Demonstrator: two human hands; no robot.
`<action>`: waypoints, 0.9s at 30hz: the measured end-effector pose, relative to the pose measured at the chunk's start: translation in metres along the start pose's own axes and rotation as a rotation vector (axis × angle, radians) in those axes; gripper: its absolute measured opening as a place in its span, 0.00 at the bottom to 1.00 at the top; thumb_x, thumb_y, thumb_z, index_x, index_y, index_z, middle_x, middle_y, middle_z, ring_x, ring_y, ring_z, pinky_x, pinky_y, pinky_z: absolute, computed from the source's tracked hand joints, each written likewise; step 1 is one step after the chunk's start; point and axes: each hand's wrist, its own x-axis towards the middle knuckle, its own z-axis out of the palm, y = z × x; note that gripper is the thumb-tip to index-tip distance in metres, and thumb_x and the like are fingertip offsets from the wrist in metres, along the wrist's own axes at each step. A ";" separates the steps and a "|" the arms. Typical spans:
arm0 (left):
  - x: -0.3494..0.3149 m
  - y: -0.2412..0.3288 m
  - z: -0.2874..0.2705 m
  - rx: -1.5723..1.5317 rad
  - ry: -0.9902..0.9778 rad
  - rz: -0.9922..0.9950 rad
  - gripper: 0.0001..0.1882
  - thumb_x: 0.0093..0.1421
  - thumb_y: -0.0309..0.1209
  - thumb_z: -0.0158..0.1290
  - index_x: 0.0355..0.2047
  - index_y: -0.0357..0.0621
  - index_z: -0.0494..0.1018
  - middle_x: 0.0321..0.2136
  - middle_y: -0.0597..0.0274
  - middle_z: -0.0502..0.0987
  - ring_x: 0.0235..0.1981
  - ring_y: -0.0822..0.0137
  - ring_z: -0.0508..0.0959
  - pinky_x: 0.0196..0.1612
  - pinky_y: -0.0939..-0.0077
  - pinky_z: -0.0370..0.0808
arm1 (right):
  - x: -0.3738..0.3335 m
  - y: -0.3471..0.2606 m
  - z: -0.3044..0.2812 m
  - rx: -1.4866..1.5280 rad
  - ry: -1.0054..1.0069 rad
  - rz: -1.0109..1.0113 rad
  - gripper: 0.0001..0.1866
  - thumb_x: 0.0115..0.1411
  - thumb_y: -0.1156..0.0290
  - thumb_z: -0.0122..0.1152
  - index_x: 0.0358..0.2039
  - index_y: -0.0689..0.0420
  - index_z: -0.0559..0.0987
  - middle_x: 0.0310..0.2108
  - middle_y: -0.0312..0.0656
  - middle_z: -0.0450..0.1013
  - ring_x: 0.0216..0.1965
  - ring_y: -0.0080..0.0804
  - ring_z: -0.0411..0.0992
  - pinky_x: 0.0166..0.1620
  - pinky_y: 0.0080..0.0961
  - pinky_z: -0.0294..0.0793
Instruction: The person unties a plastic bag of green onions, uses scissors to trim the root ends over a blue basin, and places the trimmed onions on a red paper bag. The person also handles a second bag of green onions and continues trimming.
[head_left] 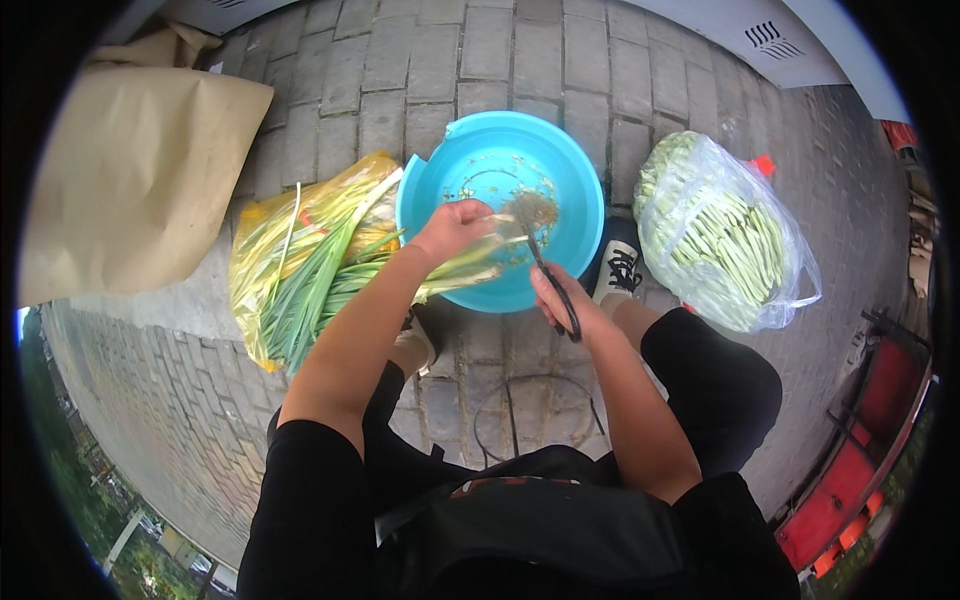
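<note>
Above a light-blue basin point(585, 170), my left hand point(452, 232) is closed round the pale root end of scallions point(465, 268). Their green leaves trail left under my forearm. My right hand point(572, 298) grips dark scissors point(574, 322) by the handles, with the blades pointing away from me. The blades meet a tuft of brown stringy roots point(540, 208) just right of my left fingers. Whether they touch the stalks is too small to tell. Bits of trimmings lie on the basin's bottom, and the basin's rim is broken at the upper left.
More scallions point(335, 235) lie on a yellow plastic bag point(376, 168) left of the basin. A clear bag of green beans point(735, 245) rests at the right, beside my shoe point(620, 268). Brown sheeting point(150, 170) covers something at the left. A red folding frame point(850, 460) stands lower right.
</note>
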 end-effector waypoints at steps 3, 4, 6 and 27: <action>-0.009 0.016 0.003 -0.008 -0.023 -0.078 0.08 0.57 0.27 0.55 0.37 0.40 0.75 0.31 0.66 0.78 0.32 0.78 0.74 0.37 0.80 0.73 | -0.002 -0.003 -0.005 -0.056 -0.040 -0.005 0.36 0.55 0.36 0.48 0.49 0.57 0.66 0.23 0.32 0.62 0.21 0.19 0.59 0.23 0.17 0.59; -0.010 0.016 0.002 0.006 -0.035 -0.103 0.08 0.57 0.26 0.54 0.38 0.39 0.75 0.32 0.66 0.78 0.33 0.78 0.75 0.37 0.80 0.74 | -0.003 -0.005 -0.005 -0.069 -0.060 -0.005 0.36 0.55 0.36 0.49 0.49 0.57 0.66 0.23 0.32 0.62 0.21 0.19 0.59 0.23 0.17 0.58; -0.011 0.018 0.000 -0.008 -0.047 -0.088 0.08 0.57 0.26 0.55 0.38 0.39 0.75 0.32 0.66 0.78 0.32 0.78 0.75 0.37 0.80 0.73 | -0.003 -0.006 -0.004 -0.035 -0.078 -0.033 0.37 0.54 0.36 0.49 0.50 0.57 0.66 0.23 0.32 0.62 0.20 0.19 0.59 0.23 0.17 0.58; -0.001 0.011 -0.008 0.086 0.004 -0.042 0.13 0.59 0.29 0.52 0.45 0.40 0.73 0.37 0.63 0.78 0.38 0.74 0.75 0.45 0.79 0.72 | 0.000 -0.005 0.013 0.063 0.141 0.027 0.25 0.58 0.51 0.55 0.41 0.62 0.71 0.15 0.36 0.65 0.12 0.24 0.63 0.17 0.22 0.62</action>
